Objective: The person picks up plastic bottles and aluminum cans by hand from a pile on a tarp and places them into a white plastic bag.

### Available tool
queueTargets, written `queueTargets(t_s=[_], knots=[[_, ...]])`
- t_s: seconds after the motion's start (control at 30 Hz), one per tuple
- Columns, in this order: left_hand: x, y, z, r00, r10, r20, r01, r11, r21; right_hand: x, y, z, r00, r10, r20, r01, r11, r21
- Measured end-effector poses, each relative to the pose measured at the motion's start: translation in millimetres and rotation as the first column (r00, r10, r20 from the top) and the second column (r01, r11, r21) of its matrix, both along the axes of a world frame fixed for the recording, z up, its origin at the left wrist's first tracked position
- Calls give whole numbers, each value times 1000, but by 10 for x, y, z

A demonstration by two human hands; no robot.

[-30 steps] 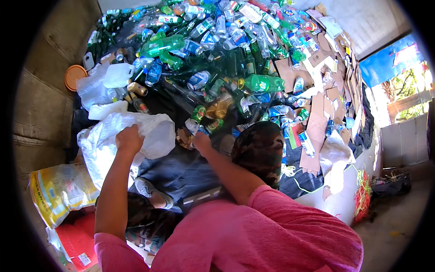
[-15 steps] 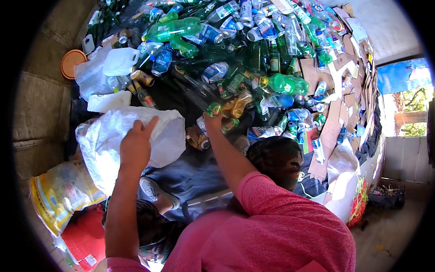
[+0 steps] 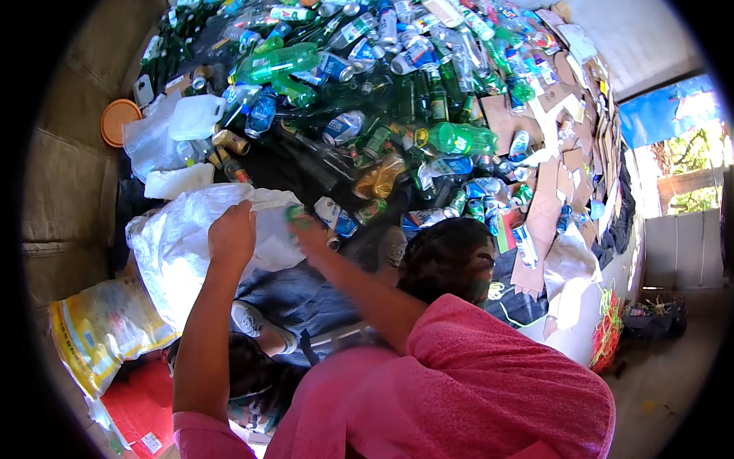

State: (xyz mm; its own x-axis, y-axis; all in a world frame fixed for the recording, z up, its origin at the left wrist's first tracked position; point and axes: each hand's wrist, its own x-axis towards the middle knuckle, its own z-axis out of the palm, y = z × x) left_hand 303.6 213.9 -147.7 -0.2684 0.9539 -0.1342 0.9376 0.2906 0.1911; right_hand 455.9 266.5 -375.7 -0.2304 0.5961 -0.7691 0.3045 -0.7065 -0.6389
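My left hand [image 3: 232,233] is closed on the upper rim of a white woven plastic sack [image 3: 172,237], which spreads out in front of me on the left. My right hand [image 3: 307,236] is slightly blurred and holds a green can [image 3: 295,215] beside the sack's mouth. Just right of that hand lie a blue and white can [image 3: 335,216] and a green can on its side [image 3: 372,210]. A crumpled gold-brown piece [image 3: 379,176] rests a little farther off.
A wide heap of cans and bottles covers the far side, with a large green plastic bottle [image 3: 277,63] on it. Flattened cardboard [image 3: 544,206] lies at the right. A white jug [image 3: 196,117], an orange lid [image 3: 121,122] and a yellow bag [image 3: 111,329] are at the left.
My right hand has moved left from the heap to the sack's mouth, carrying the green can. My left hand's raised finger has curled in onto the rim. The view has shifted slightly.
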Motion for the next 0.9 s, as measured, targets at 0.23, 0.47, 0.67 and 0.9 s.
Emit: queueTargets(t_s=[0.23, 0.47, 0.67, 0.9], knots=[[70, -351, 40, 995, 29, 90, -24, 998, -61, -137, -307, 846, 863, 501, 69, -448, 695, 563], [-78, -814, 129, 994, 30, 104, -15, 990, -138, 869, -580, 891, 720, 615, 320, -688, 577, 440], [-135, -930, 305, 986, 79, 144, -88, 994, 59, 1295, -996, 797, 694, 638, 334, -702, 495, 512], [-125, -857, 521, 973, 1, 230, -51, 976, 212, 1585, -1285, 812, 555, 728, 402, -739, 210, 640]])
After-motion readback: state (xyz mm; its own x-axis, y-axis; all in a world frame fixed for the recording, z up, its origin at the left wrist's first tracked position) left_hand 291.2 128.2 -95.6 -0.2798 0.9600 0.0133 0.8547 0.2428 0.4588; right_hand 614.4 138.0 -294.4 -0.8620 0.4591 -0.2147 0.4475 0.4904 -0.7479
